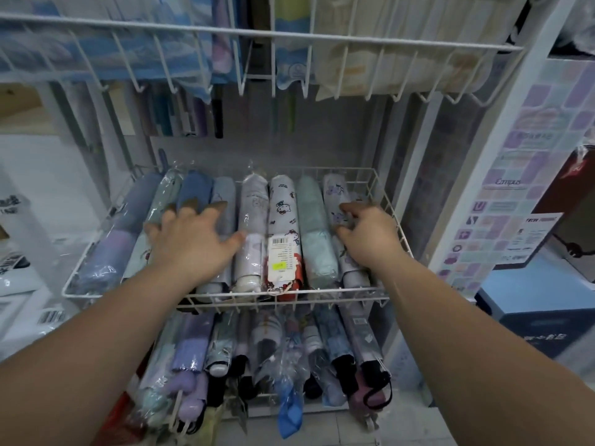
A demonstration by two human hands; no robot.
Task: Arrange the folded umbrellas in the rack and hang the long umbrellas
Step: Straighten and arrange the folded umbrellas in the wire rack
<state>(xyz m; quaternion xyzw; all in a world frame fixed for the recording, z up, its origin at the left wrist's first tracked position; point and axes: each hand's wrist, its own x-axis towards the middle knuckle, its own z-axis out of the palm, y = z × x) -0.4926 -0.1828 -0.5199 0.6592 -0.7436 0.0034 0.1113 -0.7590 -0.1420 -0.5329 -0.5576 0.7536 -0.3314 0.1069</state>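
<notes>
You are in the folded-umbrella step: the row of folded umbrellas [254,201] lies side by side, handles toward you, in the middle basket [225,296] of the white wire rack. Your left hand [193,239] rests flat on the blue umbrellas [194,188] at the left of the row, fingers spread and straight, pressing down and gripping nothing. Your right hand [370,236] is at the right end of the row, with fingers and thumb curled onto the purple-print umbrella [335,191], which sits just beside the basket's right wall. The row appears nearly full and mostly parallel, so this step is judged close to done in this basket. Next, seat the purple-print umbrella straight against its pale green neighbour [310,201], while your left hand holds the row steady. The lower basket [370,423] holds a looser pile and probably needs the same treatment. Long umbrellas [180,59] already hang at the upper hook rail [289,35].
</notes>
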